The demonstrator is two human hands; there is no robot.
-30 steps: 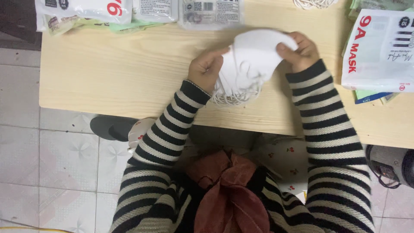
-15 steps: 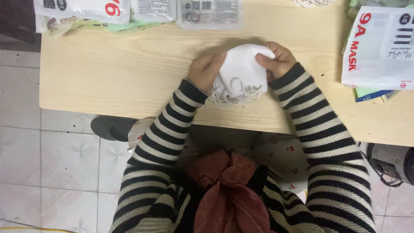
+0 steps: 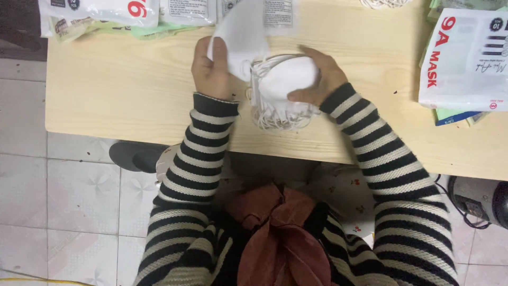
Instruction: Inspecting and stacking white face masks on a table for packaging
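My left hand (image 3: 210,70) grips a single white face mask (image 3: 241,37), lifted up and to the left of the rest. My right hand (image 3: 319,75) presses on a stack of white masks (image 3: 283,85) whose ear loops (image 3: 275,119) spill over the light wooden table (image 3: 116,90) near its front edge. Both sleeves are black-and-white striped. The lifted mask is blurred and partly covers the packets behind it.
Printed mask packets (image 3: 100,13) lie along the table's far left edge, and a stack of white packets (image 3: 465,58) sits at the right. A dark shoe (image 3: 132,156) rests on the tiled floor under the table. A black device (image 3: 484,198) stands at the lower right.
The hands were together on the stack of masks. Now my left hand has drawn one mask up and leftward, away from the stack, while my right hand stays on the rest.
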